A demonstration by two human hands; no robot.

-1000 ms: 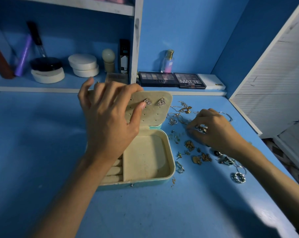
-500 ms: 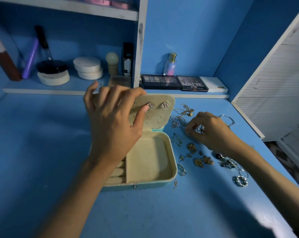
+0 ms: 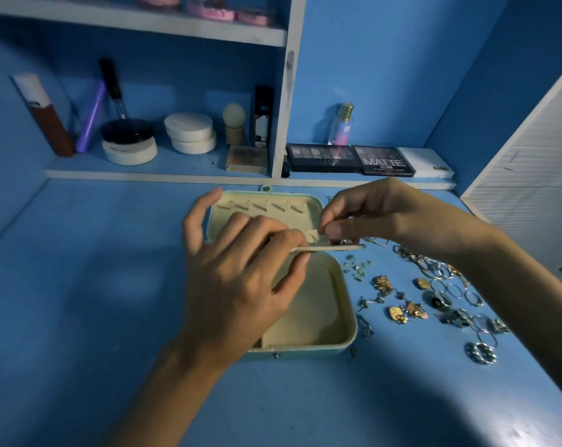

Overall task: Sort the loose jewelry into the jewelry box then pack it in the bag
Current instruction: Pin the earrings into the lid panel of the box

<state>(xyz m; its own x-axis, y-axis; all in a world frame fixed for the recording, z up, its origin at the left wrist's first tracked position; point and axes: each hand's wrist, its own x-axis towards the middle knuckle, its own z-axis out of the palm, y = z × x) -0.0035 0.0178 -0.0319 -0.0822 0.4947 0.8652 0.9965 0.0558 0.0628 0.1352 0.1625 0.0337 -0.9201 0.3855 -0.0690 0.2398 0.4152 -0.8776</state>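
A mint jewelry box (image 3: 349,304) with a cream lining lies open on the blue table, and its lid (image 3: 260,208) shows a row of hooks. The earring panel (image 3: 334,248) is tipped down flat and seen edge-on over the box. My left hand (image 3: 237,285) holds the panel's left end with curled fingers. My right hand (image 3: 386,217) pinches thumb and fingertips together just above the panel; whatever it holds is hidden between them. Loose jewelry (image 3: 402,312) lies scattered to the right of the box: gold earrings, studs, silver rings (image 3: 481,352).
A low shelf behind the box carries eyeshadow palettes (image 3: 350,158), a perfume bottle (image 3: 341,124), round white compacts (image 3: 189,132) and brushes. A white louvered door (image 3: 531,188) borders the table on the right. No bag is in view.
The earring panel has swung down from upright to flat, uncovering the lid's hooks. My right hand left the jewelry pile and rose to the panel's edge. My left hand shifted to the panel's left end.
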